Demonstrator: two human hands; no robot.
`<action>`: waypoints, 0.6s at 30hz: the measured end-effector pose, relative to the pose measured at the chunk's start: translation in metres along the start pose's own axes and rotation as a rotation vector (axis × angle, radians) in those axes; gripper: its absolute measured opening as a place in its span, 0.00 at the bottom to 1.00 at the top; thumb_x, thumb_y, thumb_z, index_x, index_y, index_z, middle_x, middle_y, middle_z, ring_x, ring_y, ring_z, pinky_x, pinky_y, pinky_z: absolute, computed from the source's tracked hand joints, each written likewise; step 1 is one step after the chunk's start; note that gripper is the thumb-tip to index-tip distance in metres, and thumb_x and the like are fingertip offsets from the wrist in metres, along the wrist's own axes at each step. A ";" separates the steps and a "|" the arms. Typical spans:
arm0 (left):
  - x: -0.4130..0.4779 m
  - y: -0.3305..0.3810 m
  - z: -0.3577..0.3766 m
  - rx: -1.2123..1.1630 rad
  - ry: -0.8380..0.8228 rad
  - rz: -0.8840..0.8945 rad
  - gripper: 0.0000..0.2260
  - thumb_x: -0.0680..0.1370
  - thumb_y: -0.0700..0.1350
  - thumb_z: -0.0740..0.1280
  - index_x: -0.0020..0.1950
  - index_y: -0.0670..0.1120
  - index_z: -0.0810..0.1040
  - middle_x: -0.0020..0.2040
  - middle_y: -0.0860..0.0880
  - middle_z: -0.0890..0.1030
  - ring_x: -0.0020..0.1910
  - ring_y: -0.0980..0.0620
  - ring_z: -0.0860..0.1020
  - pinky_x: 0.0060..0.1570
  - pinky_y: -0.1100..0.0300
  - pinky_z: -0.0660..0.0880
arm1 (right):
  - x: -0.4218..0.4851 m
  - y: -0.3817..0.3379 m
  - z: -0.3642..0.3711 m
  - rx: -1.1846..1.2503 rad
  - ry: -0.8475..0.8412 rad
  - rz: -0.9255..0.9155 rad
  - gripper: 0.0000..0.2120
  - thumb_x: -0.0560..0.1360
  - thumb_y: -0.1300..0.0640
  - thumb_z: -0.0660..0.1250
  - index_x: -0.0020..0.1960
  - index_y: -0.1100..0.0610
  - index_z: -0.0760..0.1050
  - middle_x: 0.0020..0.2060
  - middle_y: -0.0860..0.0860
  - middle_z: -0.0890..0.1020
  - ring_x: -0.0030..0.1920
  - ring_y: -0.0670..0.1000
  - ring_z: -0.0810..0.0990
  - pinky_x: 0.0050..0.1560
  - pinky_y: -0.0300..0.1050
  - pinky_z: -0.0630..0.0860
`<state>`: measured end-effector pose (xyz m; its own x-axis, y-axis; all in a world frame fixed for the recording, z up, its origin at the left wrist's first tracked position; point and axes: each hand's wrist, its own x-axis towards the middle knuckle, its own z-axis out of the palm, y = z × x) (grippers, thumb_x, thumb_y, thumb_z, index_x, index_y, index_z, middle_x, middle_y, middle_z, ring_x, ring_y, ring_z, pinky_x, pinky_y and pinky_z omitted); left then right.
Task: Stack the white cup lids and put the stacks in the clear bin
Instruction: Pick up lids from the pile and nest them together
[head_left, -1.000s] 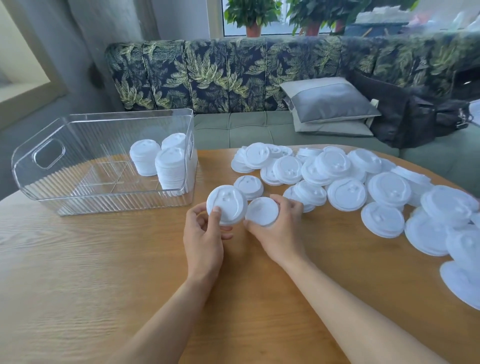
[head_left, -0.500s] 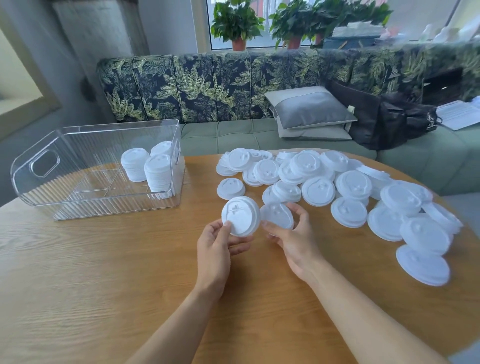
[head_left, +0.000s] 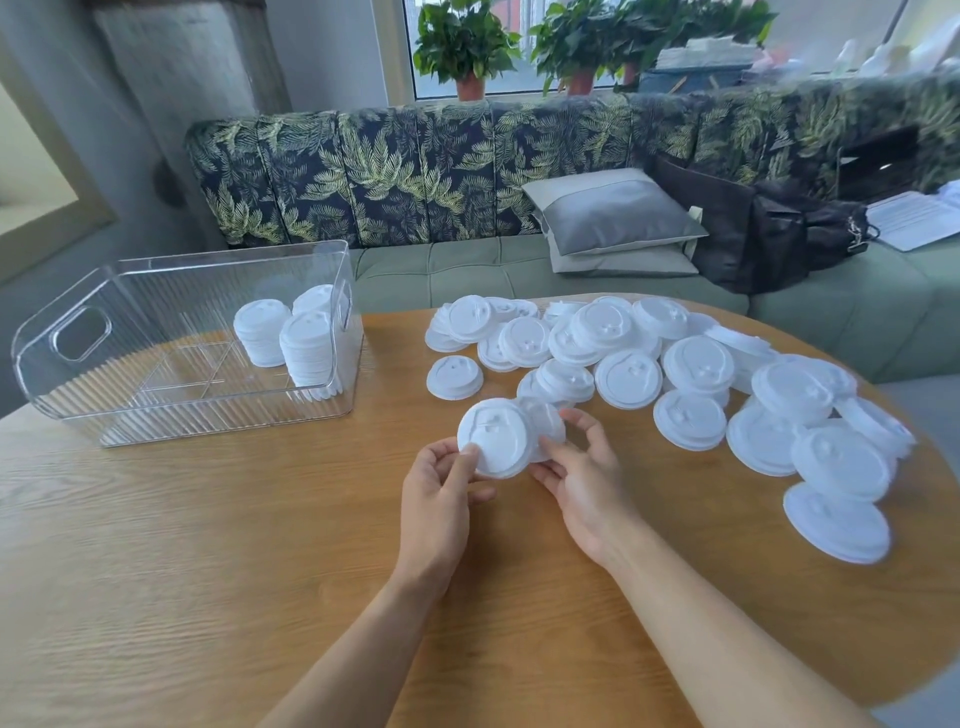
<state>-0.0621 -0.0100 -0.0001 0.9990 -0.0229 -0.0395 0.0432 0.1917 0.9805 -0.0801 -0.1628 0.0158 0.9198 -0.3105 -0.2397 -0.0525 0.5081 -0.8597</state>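
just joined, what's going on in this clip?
A person at a wooden table is stacking white cup lids. The left hand pinches the first lid, and the right hand holds a second lid just behind it; the two overlap and are not clearly nested. The clear bin on the left already holds three stacks. Many loose lids lie on the table to the right, so most of the job is left.
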 end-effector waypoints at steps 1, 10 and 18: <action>0.000 0.000 0.001 0.006 0.006 0.007 0.09 0.84 0.45 0.68 0.61 0.42 0.78 0.45 0.49 0.87 0.48 0.52 0.86 0.42 0.57 0.83 | 0.000 0.000 0.000 0.005 -0.015 -0.002 0.20 0.81 0.69 0.64 0.67 0.51 0.73 0.59 0.56 0.85 0.57 0.54 0.85 0.54 0.48 0.80; 0.000 -0.003 0.003 0.085 0.023 0.055 0.06 0.83 0.47 0.68 0.59 0.47 0.79 0.50 0.55 0.86 0.53 0.57 0.84 0.43 0.58 0.83 | 0.000 -0.002 -0.003 0.044 -0.127 0.025 0.17 0.82 0.64 0.59 0.66 0.54 0.80 0.58 0.55 0.87 0.56 0.52 0.87 0.49 0.43 0.83; 0.000 -0.004 0.003 0.143 0.016 0.104 0.06 0.84 0.47 0.68 0.59 0.49 0.80 0.52 0.58 0.86 0.50 0.58 0.84 0.43 0.57 0.84 | -0.003 -0.002 -0.001 -0.045 -0.152 0.041 0.16 0.85 0.58 0.57 0.67 0.57 0.80 0.58 0.57 0.87 0.59 0.55 0.86 0.58 0.50 0.81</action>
<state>-0.0627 -0.0134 -0.0031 0.9981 0.0055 0.0617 -0.0619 0.0509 0.9968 -0.0834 -0.1635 0.0182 0.9647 -0.1629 -0.2069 -0.1056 0.4804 -0.8707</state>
